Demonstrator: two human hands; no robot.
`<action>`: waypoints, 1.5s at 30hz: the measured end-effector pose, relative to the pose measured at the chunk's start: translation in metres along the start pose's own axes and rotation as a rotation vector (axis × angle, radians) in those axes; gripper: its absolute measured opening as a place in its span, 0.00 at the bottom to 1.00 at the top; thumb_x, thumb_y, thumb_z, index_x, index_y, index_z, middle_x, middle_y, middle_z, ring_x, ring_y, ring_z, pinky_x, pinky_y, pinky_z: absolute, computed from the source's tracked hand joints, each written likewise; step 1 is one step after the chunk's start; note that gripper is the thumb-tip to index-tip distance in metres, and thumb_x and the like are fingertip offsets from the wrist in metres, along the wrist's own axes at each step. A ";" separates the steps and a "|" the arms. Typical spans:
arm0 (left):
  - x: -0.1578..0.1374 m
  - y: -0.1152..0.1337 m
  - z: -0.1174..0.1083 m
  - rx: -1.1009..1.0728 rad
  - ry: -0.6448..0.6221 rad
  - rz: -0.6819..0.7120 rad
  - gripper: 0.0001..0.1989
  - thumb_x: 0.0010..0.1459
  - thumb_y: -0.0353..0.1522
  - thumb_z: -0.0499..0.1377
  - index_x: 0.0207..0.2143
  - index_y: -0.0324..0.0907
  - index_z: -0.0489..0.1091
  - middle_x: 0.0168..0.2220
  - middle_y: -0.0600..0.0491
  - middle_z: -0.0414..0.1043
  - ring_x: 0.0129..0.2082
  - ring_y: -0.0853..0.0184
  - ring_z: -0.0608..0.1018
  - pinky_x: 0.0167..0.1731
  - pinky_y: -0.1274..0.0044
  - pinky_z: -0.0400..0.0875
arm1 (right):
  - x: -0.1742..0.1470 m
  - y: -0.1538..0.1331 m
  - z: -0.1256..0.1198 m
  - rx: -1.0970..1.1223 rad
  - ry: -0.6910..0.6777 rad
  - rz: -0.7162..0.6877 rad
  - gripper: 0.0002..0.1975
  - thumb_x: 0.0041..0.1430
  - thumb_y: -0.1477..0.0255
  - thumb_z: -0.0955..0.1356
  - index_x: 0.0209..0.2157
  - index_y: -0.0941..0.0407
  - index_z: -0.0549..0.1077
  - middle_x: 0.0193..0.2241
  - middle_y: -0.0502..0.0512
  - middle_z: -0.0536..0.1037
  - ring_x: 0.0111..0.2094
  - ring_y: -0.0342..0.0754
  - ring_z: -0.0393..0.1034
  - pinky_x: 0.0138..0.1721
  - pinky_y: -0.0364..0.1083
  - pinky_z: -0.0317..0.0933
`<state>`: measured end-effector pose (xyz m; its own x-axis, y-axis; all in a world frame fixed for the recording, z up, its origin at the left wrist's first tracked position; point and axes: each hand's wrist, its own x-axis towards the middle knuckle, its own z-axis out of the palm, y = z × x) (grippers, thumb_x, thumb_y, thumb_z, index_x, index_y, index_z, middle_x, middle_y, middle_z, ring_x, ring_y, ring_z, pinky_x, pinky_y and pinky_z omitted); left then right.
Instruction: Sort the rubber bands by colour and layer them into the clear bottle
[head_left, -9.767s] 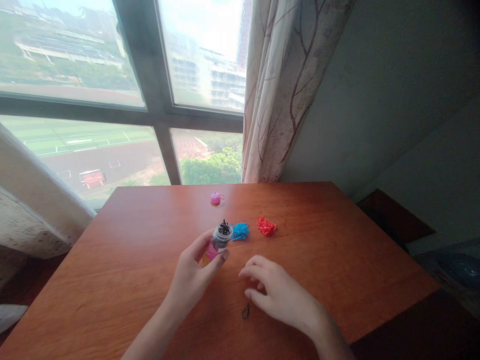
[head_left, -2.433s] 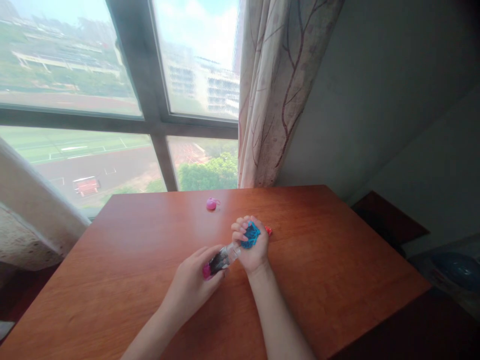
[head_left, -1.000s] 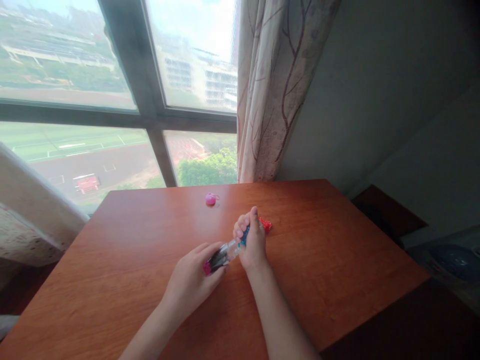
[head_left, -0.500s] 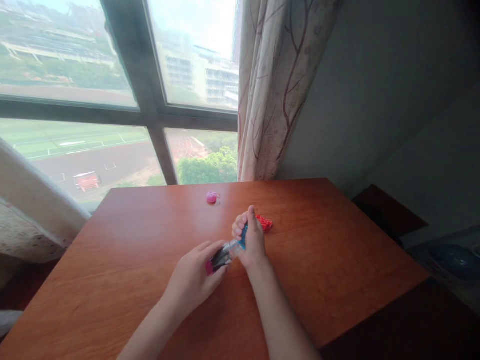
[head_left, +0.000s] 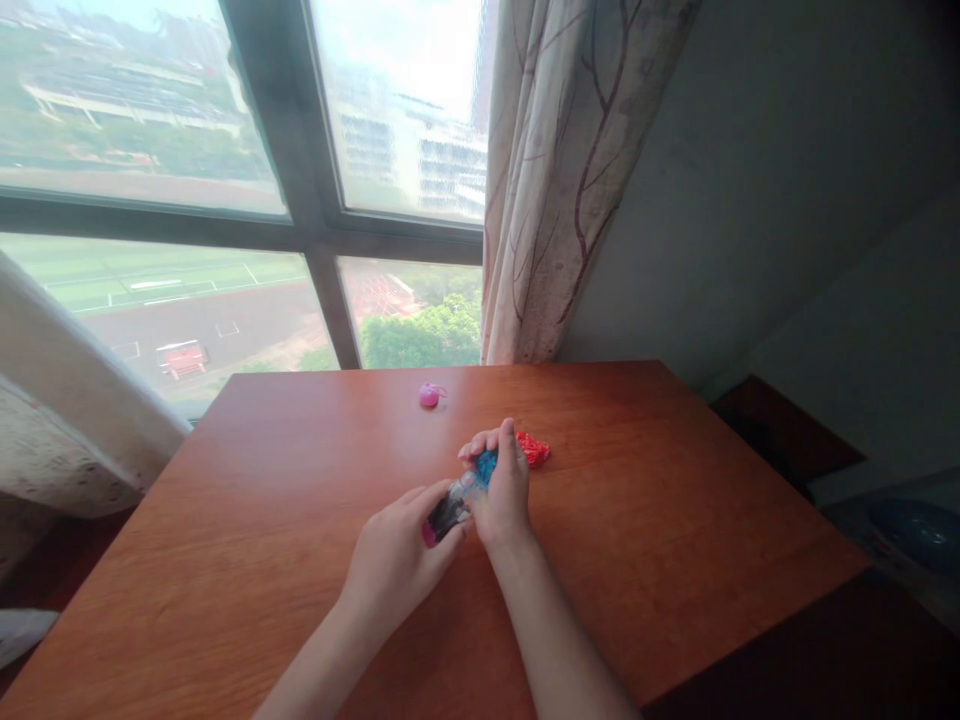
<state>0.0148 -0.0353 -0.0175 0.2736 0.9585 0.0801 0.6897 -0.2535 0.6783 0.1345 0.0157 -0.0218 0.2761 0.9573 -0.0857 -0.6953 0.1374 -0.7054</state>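
Observation:
My left hand is closed around the lower body of a small clear bottle, with a dark patch on its side and pink at its base. The bottle is tilted, its upper end pointing away to the right. At that end is a blue top, and my right hand is curled around it, thumb up. My fingers partly hide both the bottle and its top. Just behind my right hand lies a crumpled red bundle, partly covered by the hand.
A small pink round thing with a thin loop sits near the far edge of the brown wooden table. Beyond the table are a window and a patterned curtain. A dark surface borders the table at lower right.
The fingers of my right hand have loosened a little, so more of the blue top shows. My left hand keeps its hold on the bottle. The view has shifted slightly.

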 end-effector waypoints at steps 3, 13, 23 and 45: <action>0.001 0.000 0.000 -0.024 0.030 0.001 0.14 0.57 0.36 0.58 0.46 0.47 0.73 0.42 0.52 0.79 0.39 0.62 0.79 0.38 0.77 0.68 | -0.001 0.001 0.000 0.051 -0.006 0.033 0.23 0.56 0.50 0.70 0.23 0.54 0.64 0.20 0.44 0.68 0.23 0.41 0.66 0.28 0.41 0.60; 0.002 -0.001 0.000 -0.069 0.034 0.008 0.13 0.56 0.36 0.59 0.45 0.47 0.73 0.41 0.53 0.80 0.38 0.62 0.79 0.37 0.78 0.68 | 0.000 -0.001 -0.002 0.131 -0.024 0.121 0.21 0.55 0.54 0.70 0.22 0.53 0.64 0.20 0.44 0.65 0.26 0.42 0.67 0.32 0.42 0.62; 0.004 -0.001 -0.010 -0.080 -0.086 0.035 0.08 0.56 0.33 0.58 0.38 0.43 0.74 0.36 0.54 0.79 0.34 0.65 0.77 0.35 0.79 0.68 | 0.009 -0.008 -0.006 0.212 -0.075 0.243 0.20 0.55 0.56 0.71 0.22 0.55 0.66 0.18 0.43 0.65 0.18 0.38 0.58 0.20 0.37 0.52; 0.004 -0.005 -0.006 -0.116 -0.076 0.073 0.09 0.56 0.33 0.58 0.40 0.43 0.73 0.37 0.53 0.77 0.35 0.65 0.76 0.37 0.78 0.67 | 0.009 -0.004 -0.010 0.194 -0.068 0.131 0.16 0.50 0.60 0.76 0.29 0.56 0.71 0.23 0.43 0.70 0.20 0.34 0.59 0.20 0.35 0.52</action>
<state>0.0081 -0.0290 -0.0164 0.3729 0.9245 0.0795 0.5857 -0.3009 0.7526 0.1458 0.0210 -0.0265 0.1345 0.9842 -0.1154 -0.8383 0.0509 -0.5429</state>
